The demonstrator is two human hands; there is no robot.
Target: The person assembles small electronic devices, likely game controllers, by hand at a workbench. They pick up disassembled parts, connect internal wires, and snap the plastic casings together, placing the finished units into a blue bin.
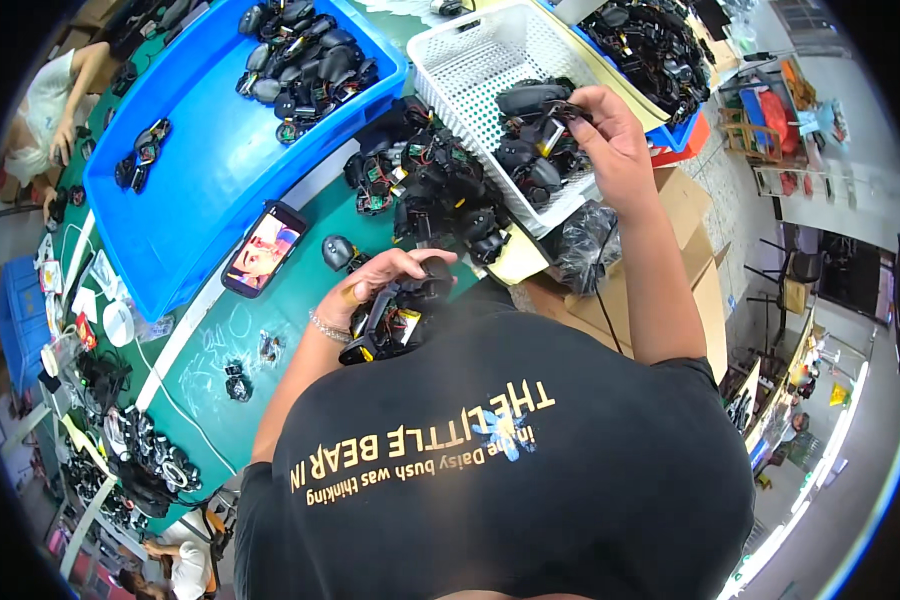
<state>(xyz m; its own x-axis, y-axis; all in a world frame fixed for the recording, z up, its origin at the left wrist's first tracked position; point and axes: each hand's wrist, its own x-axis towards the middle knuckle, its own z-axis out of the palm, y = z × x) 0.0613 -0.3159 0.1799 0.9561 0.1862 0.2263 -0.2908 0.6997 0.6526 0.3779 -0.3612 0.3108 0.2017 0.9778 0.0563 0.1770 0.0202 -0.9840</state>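
My left hand (385, 270), a chain bracelet at its wrist, is closed round a black plastic housing (407, 318) close to my chest. The housing is rounded, with a pale and yellow label inside; the hand covers part of it. Over the white perforated basket (452, 82) my right hand (610, 140) pinches a small dark part (568, 112). Its exact kind is too small to make out. Below that hand, similar black housings (535, 165) with loose wires lie in the basket. A heap of black housings with green circuit boards (435, 180) sits on the green table between both hands.
A large blue tray (205, 215) holds several black housings (315, 65). A phone (265, 249) showing a picture leans by its edge. A black plastic bag (587, 245) and cardboard boxes (682, 205) stand at my right. Another person's arm (70, 105) is at far left.
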